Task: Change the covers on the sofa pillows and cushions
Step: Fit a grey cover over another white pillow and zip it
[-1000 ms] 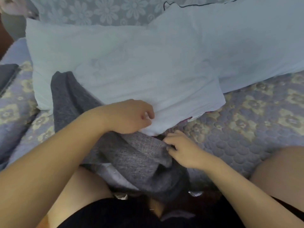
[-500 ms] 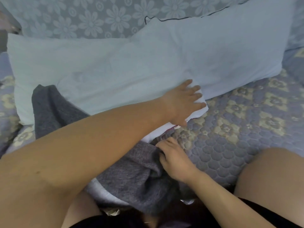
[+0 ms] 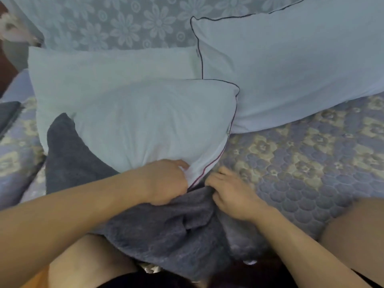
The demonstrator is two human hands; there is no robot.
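Observation:
A white pillow insert [image 3: 149, 125] with dark piping and a red-edged seam stands on the sofa in front of me, its lower part inside a dark grey cover [image 3: 158, 229] bunched over my lap. My left hand [image 3: 166, 181] grips the pillow's near corner, fingers curled into the white fabric. My right hand [image 3: 230, 194] pinches the grey cover's open edge just right of that corner.
A second white insert [image 3: 108, 67] lies behind the first, and a large white pillow [image 3: 291, 65] with dark piping leans at the back right. The quilted floral sofa seat [image 3: 301, 163] stretches right. My knees frame the bottom. A grey item [image 3: 8, 115] lies at far left.
My left hand came back from the pillow's far right edge to its near corner and took hold of it. The pillow now stands more upright. My right hand stays on the grey cover.

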